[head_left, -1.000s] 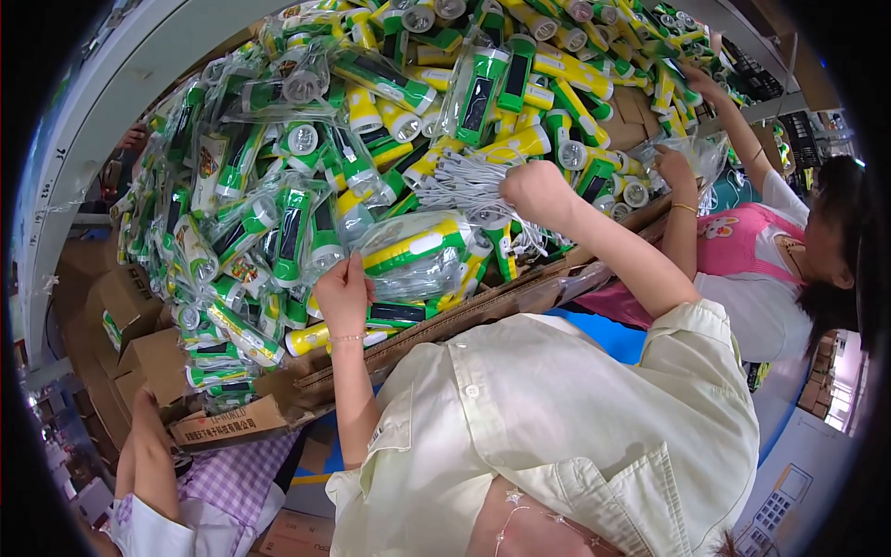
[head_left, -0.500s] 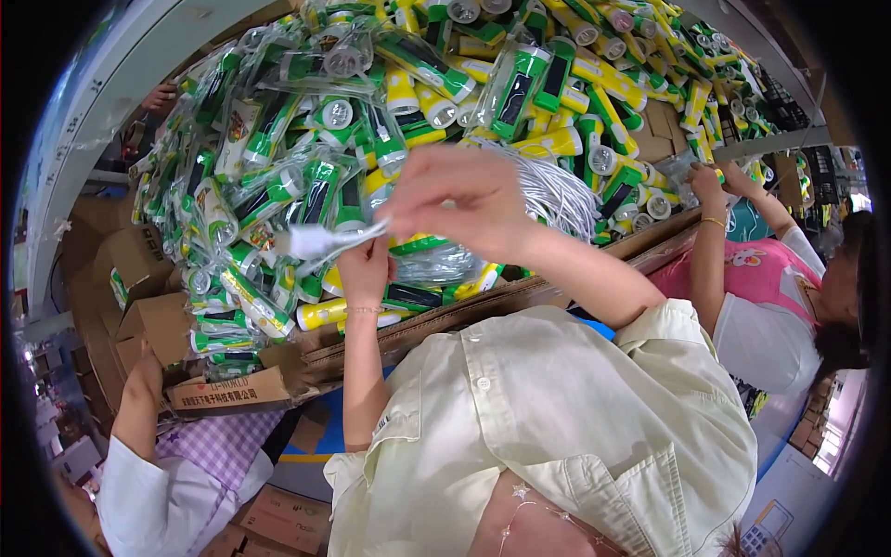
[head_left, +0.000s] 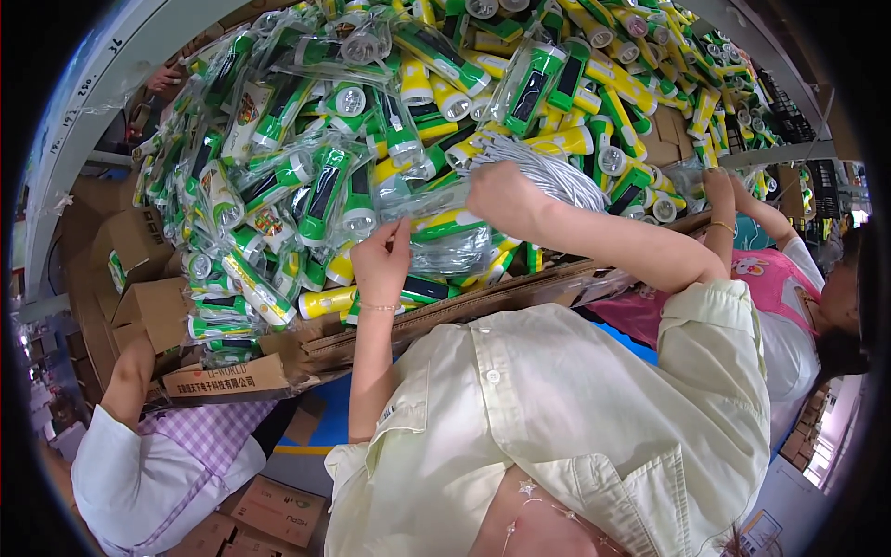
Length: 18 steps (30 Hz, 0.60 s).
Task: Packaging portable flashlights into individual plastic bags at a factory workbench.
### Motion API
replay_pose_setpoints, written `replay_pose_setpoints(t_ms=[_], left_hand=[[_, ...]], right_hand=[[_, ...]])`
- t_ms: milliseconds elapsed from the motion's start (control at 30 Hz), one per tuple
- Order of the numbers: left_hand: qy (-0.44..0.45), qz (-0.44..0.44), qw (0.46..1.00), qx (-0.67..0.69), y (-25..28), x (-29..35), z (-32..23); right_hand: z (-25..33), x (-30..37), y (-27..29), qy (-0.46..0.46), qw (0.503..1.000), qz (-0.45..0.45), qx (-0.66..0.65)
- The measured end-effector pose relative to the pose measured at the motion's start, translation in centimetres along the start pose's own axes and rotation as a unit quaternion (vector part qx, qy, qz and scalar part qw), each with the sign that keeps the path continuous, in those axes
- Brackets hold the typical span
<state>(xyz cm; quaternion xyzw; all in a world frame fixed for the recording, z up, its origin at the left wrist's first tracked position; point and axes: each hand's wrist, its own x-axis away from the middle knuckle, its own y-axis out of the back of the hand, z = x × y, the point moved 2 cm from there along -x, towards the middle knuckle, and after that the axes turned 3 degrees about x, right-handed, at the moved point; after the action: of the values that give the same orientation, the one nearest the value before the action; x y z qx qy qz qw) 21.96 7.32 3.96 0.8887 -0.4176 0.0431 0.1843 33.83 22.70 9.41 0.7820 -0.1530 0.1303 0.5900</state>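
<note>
My left hand [head_left: 382,265] is raised at the near edge of the heap, thumb and fingers pinched together on what looks like a clear plastic bag [head_left: 432,200]. The thin film stretches across to my right hand [head_left: 506,200], whose fingers are curled closed; what they grip is hidden. Just beyond the right hand lies a bundle of thin white cables [head_left: 548,172]. A stack of flat clear bags [head_left: 455,255] rests on the flashlights below and between my hands. Green, yellow and white flashlights [head_left: 327,190] surround them, some bagged.
A cardboard edge [head_left: 445,311] borders the heap on my side. Open cardboard boxes [head_left: 153,311] stand at the left. One co-worker's arm [head_left: 130,381] reaches in at the left; another's hands [head_left: 719,186] work at the right. A pale metal frame [head_left: 88,121] arches over the left side.
My right hand has moved right and slightly down to beside the cable bundle. The white cable with its plug no longer shows in my hands. My left hand has shifted slightly right and up.
</note>
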Motion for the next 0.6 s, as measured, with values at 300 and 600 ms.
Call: replay_pose_setpoints(t_ms=[300,600], left_hand=[[0.024,0.031,0.970,0.241,1.3,0.1,3.4],[-0.030,-0.029,0.990,0.133,1.6,-0.1,2.8]], right_hand=[[0.8,-1.9,2.3,-0.025,0.902,-0.346,-0.258],[4.1,-5.8,1.0,0.029,0.876,-0.394,-0.276]])
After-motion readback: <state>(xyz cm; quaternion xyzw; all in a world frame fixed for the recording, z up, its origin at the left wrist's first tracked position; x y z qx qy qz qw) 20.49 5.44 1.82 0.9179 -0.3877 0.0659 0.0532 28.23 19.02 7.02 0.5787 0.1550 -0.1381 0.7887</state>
